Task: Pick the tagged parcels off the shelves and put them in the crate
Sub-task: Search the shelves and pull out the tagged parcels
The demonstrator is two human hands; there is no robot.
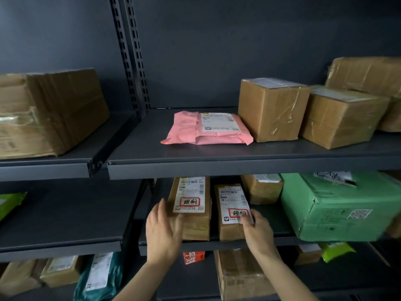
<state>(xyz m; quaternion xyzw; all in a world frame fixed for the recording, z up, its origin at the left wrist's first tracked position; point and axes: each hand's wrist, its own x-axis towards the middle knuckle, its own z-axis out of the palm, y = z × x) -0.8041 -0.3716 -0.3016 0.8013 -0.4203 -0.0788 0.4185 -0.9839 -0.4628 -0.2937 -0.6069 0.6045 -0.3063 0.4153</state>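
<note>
Lower centre, on the middle shelf, the left hand lies spread against the left tagged parcel's near corner, while the right hand grips the right tagged parcel just beside it, thumb on its label.

The big brown box runs off the left edge; the top box runs off the right edge; the green box is blurry there; the right hand covers a label corner on the right tagged parcel; the small print is too tiny to read.
</note>
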